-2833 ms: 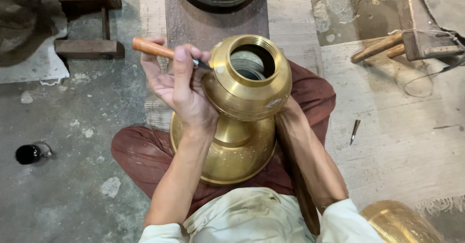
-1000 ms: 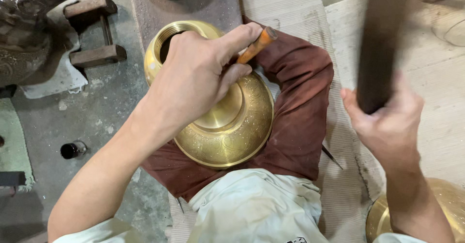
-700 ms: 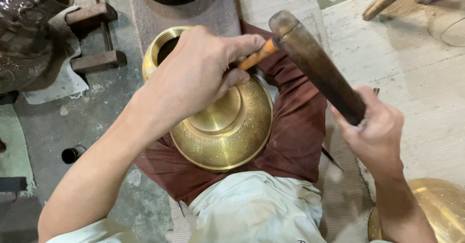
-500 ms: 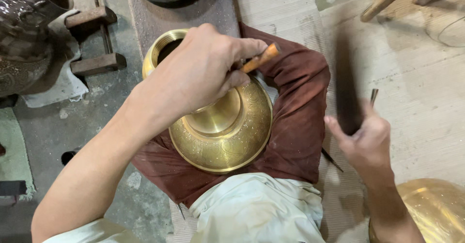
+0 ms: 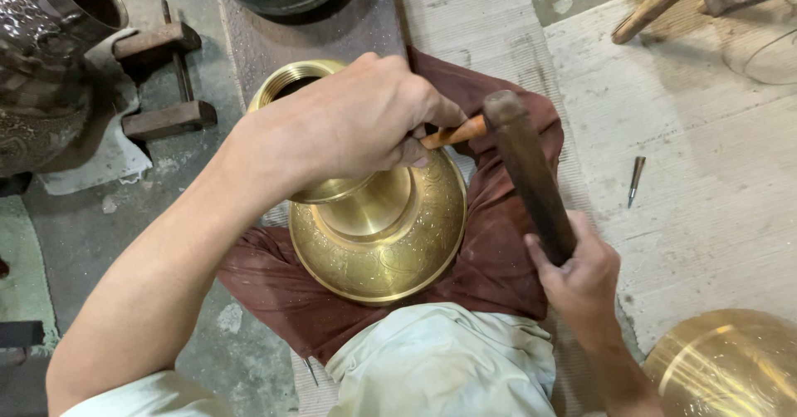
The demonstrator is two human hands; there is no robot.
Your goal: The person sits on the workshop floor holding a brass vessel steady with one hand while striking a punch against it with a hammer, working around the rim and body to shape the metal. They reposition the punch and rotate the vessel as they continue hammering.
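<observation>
Brass vase (image 5: 378, 234) lies tilted on lap. Left hand (image 5: 349, 126) clenched around orange-handled chisel (image 5: 452, 132) at vase neck. Right hand (image 5: 581, 272) grips wooden mallet (image 5: 527, 168), head touching chisel end. Risk: off-centre blow skids chisel, scarring engraving or hitting fingers (image 5: 419, 147).

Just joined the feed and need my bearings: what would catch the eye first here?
The shiny brass vase lying across the person's lap at centre, on a dark red cloth. The left hand presses down on it, holding an orange-handled tool, while the right hand grips a dark wooden mallet whose head meets that tool's end. Another brass piece gleams at bottom right.
</observation>
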